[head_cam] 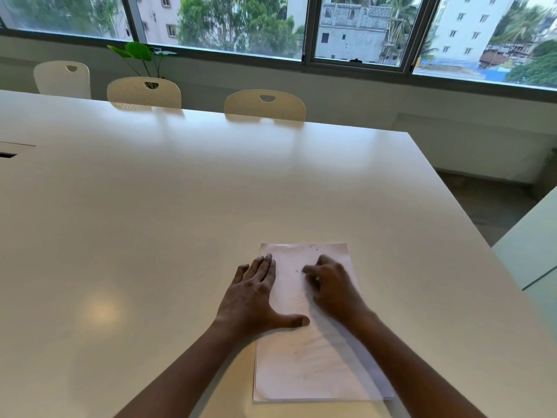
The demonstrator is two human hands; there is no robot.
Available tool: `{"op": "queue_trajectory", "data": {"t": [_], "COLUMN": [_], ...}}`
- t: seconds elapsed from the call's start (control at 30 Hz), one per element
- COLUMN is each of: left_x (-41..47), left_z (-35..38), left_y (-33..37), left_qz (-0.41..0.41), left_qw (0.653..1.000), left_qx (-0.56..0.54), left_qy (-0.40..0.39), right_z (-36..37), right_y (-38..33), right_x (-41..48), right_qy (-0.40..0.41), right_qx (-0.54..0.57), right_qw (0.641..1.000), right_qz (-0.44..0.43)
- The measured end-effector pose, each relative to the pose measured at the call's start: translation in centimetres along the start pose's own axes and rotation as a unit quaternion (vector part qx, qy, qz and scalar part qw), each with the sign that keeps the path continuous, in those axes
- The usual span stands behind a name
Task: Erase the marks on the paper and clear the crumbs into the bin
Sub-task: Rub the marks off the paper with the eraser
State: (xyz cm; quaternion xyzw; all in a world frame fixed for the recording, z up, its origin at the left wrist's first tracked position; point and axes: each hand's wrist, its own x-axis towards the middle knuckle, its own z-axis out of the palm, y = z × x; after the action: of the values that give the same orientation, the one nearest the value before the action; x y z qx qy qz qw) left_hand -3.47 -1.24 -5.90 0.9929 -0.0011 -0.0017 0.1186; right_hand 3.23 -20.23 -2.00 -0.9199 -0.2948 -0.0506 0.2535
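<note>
Paper [313,351] flat on white table [180,206], near right part, long edge running near-to-far. Left hand [253,300] spread open, palm down on paper's left edge, thumb across sheet, pinning it. Right hand [330,285] curled at far half, blurred, likely rubbing with eraser; eraser itself not visible, so grip contents: cannot tell. Few dark crumbs [313,248] near far edge. Faint marks remaining mid-sheet. To do well: keep left palm firm beside rub zone, short strokes away from pinning hand, avoid creasing. Bin not in view.
</note>
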Motion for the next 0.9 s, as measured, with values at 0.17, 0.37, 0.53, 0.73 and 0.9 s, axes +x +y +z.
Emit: {"op": "queue_trajectory", "data": {"t": [0.17, 0.37, 0.53, 0.73, 0.9], "left_x": [0.0, -0.1, 0.0, -0.1, 0.0], "left_z": [-0.1, -0.1, -0.1, -0.2, -0.2], "left_y": [0.0, 0.0, 0.0, 0.1, 0.1], "left_qz": [0.003, -0.002, 0.000, -0.005, -0.002], "left_qw": [1.000, 1.000, 1.000, 1.000, 1.000], "left_qx": [-0.001, -0.002, 0.000, -0.005, -0.002], "left_qy": [0.000, -0.005, -0.011, -0.012, -0.013], "right_z": [-0.4, -0.5, 0.3, -0.4, 1.0], "right_y": [-0.2, 1.7, -1.6, 2.2, -2.0], "right_x": [-0.2, 1.4, -0.3, 2.1, -0.6], "right_qy": [-0.036, 0.036, -0.061, 0.051, -0.048], "right_qx": [0.013, -0.026, 0.018, -0.019, 0.045], "right_qw": [0.998, 0.997, 0.996, 0.995, 0.996], "right_qz": [-0.041, 0.062, -0.062, 0.079, -0.061]}}
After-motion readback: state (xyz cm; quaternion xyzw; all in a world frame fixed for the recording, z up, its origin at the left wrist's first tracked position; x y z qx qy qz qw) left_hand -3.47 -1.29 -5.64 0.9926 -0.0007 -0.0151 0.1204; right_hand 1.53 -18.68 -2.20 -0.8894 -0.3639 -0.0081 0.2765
